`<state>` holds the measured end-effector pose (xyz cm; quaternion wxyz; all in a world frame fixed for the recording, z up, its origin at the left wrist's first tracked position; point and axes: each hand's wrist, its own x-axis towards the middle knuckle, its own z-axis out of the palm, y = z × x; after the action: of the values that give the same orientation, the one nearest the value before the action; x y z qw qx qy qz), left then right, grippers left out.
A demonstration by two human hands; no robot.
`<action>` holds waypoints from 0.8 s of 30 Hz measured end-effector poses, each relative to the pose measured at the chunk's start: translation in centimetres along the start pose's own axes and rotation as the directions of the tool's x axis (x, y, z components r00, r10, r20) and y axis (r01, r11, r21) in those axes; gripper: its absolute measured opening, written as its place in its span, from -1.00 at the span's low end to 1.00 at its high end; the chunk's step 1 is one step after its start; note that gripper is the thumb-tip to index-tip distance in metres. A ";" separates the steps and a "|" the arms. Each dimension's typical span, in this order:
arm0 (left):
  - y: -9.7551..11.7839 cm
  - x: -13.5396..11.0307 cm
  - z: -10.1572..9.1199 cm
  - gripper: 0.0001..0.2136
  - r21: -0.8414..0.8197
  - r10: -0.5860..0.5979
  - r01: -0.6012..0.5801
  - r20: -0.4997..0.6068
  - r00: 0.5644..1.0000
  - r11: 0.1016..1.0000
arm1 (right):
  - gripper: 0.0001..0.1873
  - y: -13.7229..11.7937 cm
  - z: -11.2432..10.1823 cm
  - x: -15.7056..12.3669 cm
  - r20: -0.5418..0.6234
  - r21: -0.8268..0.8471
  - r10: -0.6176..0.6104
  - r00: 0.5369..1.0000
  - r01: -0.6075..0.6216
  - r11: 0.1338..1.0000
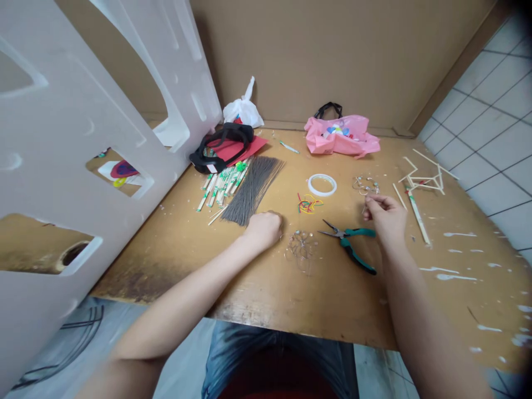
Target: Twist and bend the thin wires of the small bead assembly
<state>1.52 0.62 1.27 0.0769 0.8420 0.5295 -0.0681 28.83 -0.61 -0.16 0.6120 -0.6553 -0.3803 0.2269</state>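
My left hand (264, 229) rests on the wooden board (324, 288) as a closed fist, right beside the near end of a bundle of thin grey wires (252, 187); what it holds is hidden. My right hand (385, 214) is pinched closed on a thin wire that leads up to a small wire piece (366, 185). Green-handled pliers (351, 244) lie just left of my right hand. A bent wire flower shape (301, 247) lies between my hands.
Coloured rubber bands (308, 204), a roll of clear tape (322, 185), green-and-white sticks (222, 185), a black and red bag (222, 147), a pink bag (341, 136), a white bag (243, 110) and a stick frame (424, 178) sit farther back. A white panel (83, 127) stands left.
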 end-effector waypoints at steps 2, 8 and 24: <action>0.8 0.3 -0.5 -0.74 0.060 -0.003 0.000 0.042 0.999 0.998 | -0.86 0.8 -0.4 0.6 -0.028 -0.115 0.012 1.000 -0.016 0.993; 0.7 0.9 -0.6 -0.75 0.081 -0.022 0.017 0.060 0.998 0.997 | -0.60 2.1 -1.3 1.3 0.035 -0.639 -0.135 0.990 0.126 0.759; -3.3 -1.6 -4.6 -0.79 -0.897 0.512 -0.073 0.180 0.840 0.436 | -0.79 -8.4 2.4 -6.9 0.724 -0.170 -0.482 0.494 0.805 0.569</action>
<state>-1.94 1.54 5.89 0.6123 0.7305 0.3000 0.0383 20.98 -4.78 6.56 0.3072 -0.4758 -0.8218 0.0620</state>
